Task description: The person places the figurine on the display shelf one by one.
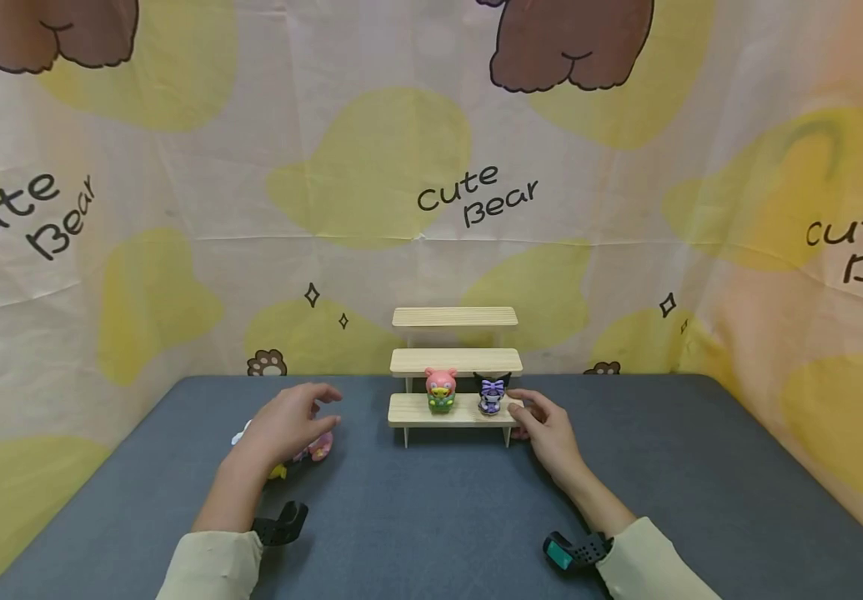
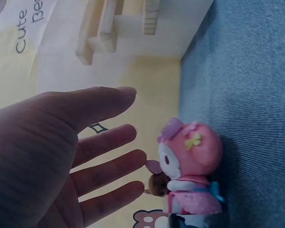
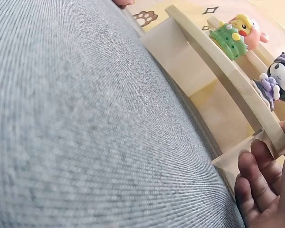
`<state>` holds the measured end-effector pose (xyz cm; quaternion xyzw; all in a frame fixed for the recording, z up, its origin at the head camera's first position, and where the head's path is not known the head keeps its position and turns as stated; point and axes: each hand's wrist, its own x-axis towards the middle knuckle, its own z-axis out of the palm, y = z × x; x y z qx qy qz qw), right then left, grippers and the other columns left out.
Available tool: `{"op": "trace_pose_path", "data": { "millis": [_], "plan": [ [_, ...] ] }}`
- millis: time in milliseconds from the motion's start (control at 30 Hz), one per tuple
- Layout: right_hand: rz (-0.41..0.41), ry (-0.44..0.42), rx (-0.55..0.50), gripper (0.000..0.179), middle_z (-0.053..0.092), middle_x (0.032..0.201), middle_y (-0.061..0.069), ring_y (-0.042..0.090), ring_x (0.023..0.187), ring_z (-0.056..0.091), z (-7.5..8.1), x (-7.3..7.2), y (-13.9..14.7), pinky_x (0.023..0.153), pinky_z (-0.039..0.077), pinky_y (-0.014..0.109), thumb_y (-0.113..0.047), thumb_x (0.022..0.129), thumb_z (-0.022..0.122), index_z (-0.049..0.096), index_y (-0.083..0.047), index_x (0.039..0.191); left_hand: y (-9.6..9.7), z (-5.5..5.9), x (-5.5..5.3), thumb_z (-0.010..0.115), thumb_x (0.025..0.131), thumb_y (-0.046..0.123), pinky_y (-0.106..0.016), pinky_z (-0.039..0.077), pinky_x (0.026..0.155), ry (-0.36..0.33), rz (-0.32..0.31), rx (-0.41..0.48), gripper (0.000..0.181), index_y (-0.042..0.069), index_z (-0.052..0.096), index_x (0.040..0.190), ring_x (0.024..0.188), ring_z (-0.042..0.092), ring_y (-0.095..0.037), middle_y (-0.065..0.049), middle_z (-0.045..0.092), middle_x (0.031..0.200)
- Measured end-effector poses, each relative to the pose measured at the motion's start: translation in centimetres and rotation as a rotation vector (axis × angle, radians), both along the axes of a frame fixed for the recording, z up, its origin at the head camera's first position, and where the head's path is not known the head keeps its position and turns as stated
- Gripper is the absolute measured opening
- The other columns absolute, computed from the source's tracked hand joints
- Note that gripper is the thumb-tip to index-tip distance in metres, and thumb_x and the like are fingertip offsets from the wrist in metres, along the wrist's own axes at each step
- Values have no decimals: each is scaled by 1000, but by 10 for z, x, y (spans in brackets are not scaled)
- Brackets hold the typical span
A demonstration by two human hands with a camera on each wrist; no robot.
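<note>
A three-step wooden display stand (image 1: 455,412) is in the middle of the table. My right hand (image 1: 551,433) grips the right end of its lowest step, with several fingers (image 3: 259,183) below the board. Close to that hand, a black-and-purple figurine (image 1: 491,396) stands on the step. Left of it on the same step is a pink-hooded figurine (image 1: 441,392) with a yellow face and green body. My left hand (image 1: 288,425) hovers with fingers apart, holding nothing. Beside its fingertips, a pink-hooded figurine in a pink dress (image 2: 194,152) stands on the table.
A yellow piece (image 1: 278,472) and a white piece (image 1: 239,435) show around my left hand, which partly hides them. The blue-grey table (image 1: 431,517) meets a printed cloth backdrop (image 1: 371,275) behind the stand. The stand's middle step (image 1: 455,360) and top step (image 1: 454,317) rise behind the lowest.
</note>
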<state>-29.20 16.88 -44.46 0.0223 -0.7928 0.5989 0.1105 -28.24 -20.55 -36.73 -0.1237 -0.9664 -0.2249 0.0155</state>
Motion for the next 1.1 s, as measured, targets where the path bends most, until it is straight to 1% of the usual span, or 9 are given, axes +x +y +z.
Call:
{"op": "trace_pose_path", "data": {
  "millis": [367,467,533,600,667,767,900,1000,1100],
  "plan": [
    [0,10,-12,28,64,75,8,13,68,62,0,-1,-1,67,56,25,-18,99,64,68,-9,126,2,-7,-3,72,93,23,-55,53,94,12,-11,-30,35,10,69,125,112,67,-31,-12,71,126],
    [6,12,-15,28,63,75,7,12,68,61,0,-1,-1,67,57,25,-18,99,65,69,-10,126,2,-11,-4,73,92,23,-49,55,87,16,-17,-36,35,10,70,124,100,68,-23,-9,73,114],
    [11,12,-14,28,62,74,7,13,68,60,-1,-1,-1,67,57,25,-18,99,65,69,-10,126,3,-13,-5,74,91,23,-43,54,80,0,-18,-30,35,10,70,123,87,66,-18,-6,74,98],
    [11,11,-11,28,61,73,7,13,68,60,-1,-1,0,67,57,25,-18,99,65,69,-10,126,4,-14,-5,75,90,22,-37,51,71,-20,-17,-22,36,10,70,123,75,61,-15,-3,69,85],
    [8,13,-11,28,61,73,7,13,68,60,-1,-1,0,67,57,25,-18,99,65,69,-10,126,5,-15,-4,77,88,20,-34,47,68,-28,-15,-22,36,10,70,122,72,58,-14,-2,67,82],
    [4,10,-12,28,62,74,7,13,68,61,0,-1,-1,67,57,25,-18,99,64,69,-10,126,7,-17,-4,78,86,16,-33,46,68,-16,-18,-41,35,11,71,119,75,56,-16,-4,68,89],
    [10,5,-7,28,62,74,7,13,68,61,0,-1,-1,67,57,25,-18,99,64,68,-10,126,8,-20,-3,72,85,6,-36,46,73,11,-31,-71,30,10,73,115,81,56,-19,-7,69,98],
    [12,10,-7,28,62,74,7,13,68,61,-1,-1,-1,67,57,25,-18,99,64,69,-10,126,8,-22,-4,67,85,1,-38,48,75,24,-39,-67,30,8,73,114,83,56,-20,-9,70,101],
    [13,18,-10,28,61,74,6,12,68,62,-1,-2,-1,67,57,25,-17,99,64,69,-9,126,7,-23,-5,68,85,0,-41,50,78,41,-44,-53,29,7,74,112,84,57,-20,-11,71,104]
  ]
}}
